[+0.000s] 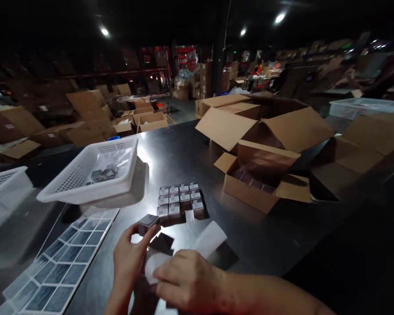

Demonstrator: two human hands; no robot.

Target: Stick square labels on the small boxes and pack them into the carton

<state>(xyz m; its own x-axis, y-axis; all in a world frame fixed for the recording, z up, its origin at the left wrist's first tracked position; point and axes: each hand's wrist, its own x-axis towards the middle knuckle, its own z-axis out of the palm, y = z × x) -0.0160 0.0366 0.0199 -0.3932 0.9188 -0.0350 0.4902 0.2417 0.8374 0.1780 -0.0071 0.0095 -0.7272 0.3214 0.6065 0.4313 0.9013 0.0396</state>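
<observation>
Fingers (151, 232) of the left hand (129, 258) pinch a small dark box (148, 222) by its near corner, thumb under, index on top, so it sits tilted w/ one face up toward the person. Right hand (185, 280) lies just beside and below, fingers curled down onto a white backing strip (197, 247), pressing it flat on the tabletop (282, 245); can't tell if anything is pinched under them. Strip curls away to the right, prob. because it's loose at that end.

Just beyond the left fingers: a block of same small boxes (180, 200), packed touching in rows, labels up, kept close for easy reach. Left of the hands, a label sheet (62, 262) lies flat, dark rectangles in a grid. Farther off left, a white basket (95, 173) holds a few boxes in a clear bag. Well beyond on the right, open cardboard carton (259, 183), flaps out.
</observation>
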